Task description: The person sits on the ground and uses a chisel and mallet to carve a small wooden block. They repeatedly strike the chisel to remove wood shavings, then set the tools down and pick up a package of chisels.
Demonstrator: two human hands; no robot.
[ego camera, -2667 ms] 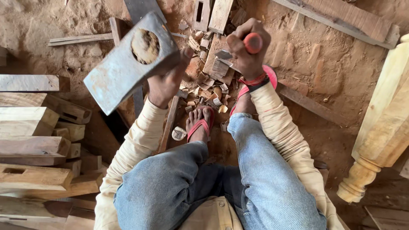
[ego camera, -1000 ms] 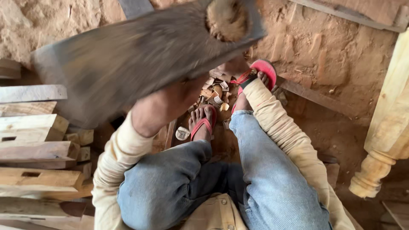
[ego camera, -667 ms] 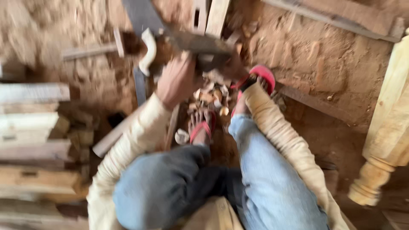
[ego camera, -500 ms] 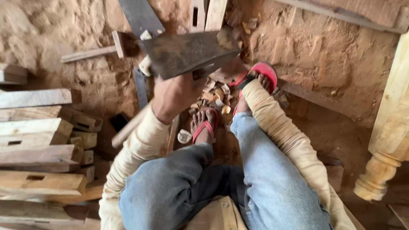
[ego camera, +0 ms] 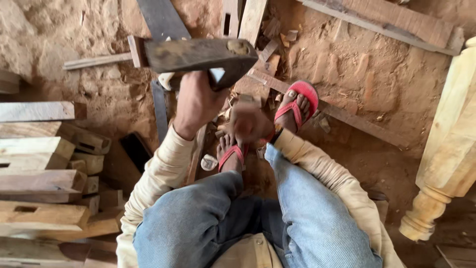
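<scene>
Our left hand [ego camera: 196, 101] is wrapped tight around the handle of a heavy adze-like tool; its dark metal head [ego camera: 201, 54] sits level above the knuckles, with the round end of the wooden handle showing in its top. Our right hand [ego camera: 248, 123] lies just right of the metal head and lower, blurred; it is curled into a fist, but we cannot tell what, if anything, it holds.

Below the metal head and between the two hands lie pale wood chips [ego camera: 225, 106] on the dirt. Just under them our left foot [ego camera: 229, 154] rests in a red sandal, and right of the metal head our right foot [ego camera: 293, 106] sits in a matching red sandal [ego camera: 307, 93], toes on a thin wooden slat [ego camera: 347, 116] that runs down to the right. A grey metal bar [ego camera: 161, 22] passes behind the metal head, from above it to below.

Well to the left of the metal head is a stack of sawn wood blocks [ego camera: 37, 173]. Far to the right of it stands a turned pale wooden leg [ego camera: 446, 149], and above right lies a long plank [ego camera: 386, 20].
</scene>
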